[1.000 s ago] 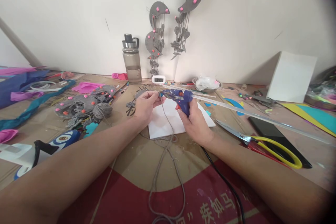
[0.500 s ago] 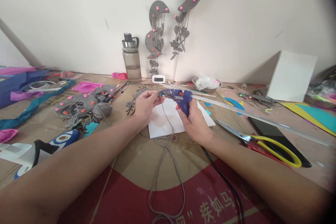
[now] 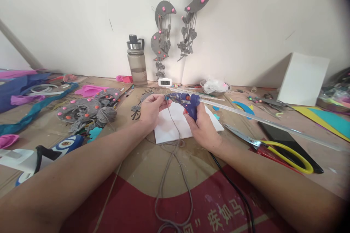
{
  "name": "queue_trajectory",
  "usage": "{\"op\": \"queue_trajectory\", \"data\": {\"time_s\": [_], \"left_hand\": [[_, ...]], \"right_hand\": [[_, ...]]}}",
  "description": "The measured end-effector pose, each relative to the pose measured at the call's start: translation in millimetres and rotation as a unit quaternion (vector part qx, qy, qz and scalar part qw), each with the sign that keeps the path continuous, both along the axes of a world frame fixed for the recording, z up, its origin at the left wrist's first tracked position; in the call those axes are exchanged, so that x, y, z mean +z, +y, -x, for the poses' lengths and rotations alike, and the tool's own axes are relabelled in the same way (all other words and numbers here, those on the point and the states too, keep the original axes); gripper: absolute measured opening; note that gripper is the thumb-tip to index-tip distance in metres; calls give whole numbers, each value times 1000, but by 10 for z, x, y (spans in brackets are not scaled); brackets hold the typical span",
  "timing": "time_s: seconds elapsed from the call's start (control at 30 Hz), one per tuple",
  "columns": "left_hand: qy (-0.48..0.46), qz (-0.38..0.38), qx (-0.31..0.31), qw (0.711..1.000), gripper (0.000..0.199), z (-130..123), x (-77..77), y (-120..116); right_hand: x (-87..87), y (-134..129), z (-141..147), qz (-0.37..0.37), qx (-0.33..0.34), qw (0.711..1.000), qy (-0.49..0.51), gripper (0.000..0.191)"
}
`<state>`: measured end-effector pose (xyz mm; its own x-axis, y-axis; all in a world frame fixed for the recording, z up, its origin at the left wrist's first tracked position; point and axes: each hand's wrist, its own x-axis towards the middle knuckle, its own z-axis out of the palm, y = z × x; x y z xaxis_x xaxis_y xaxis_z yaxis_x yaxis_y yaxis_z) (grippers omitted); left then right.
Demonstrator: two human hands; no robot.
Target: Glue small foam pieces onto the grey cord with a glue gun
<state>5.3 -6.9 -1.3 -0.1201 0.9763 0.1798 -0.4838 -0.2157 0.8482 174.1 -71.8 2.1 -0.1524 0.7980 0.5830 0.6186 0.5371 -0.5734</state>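
The bench is covered with cardboard. A white sheet lies at its middle, yellow-handled scissors and a black slab to the right. On the left sit grey felt pieces and a yarn ball; a water bottle stands far, by the wall.

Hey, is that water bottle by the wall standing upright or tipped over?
Upright. The water bottle stands on its base against the wall, lid on top, beside the small white clock.
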Motion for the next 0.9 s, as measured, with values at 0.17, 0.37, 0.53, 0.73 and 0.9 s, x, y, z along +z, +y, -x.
{"op": "queue_trajectory", "data": {"time_s": [0.17,0.37,0.53,0.73,0.9], "left_hand": [[-9,11,0,1000,22,1,7,-1],[-5,5,-4,1000,24,2,-2,9],[-12,9,-1,1000,23,4,-4,16],[-12,11,-7,1000,23,2,8,-2],[-7,7,-8,1000,24,4,7,-4]], "right_hand": [[1,2,1,-1,2,1000,9,29],[-20,7,-3,-1,-2,1000,2,35],[-15,3,-8,6,7,1000,3,34],[-13,4,-7,3,5,1000,8,36],[-23,5,-5,4,5,1000,4,37]]}}
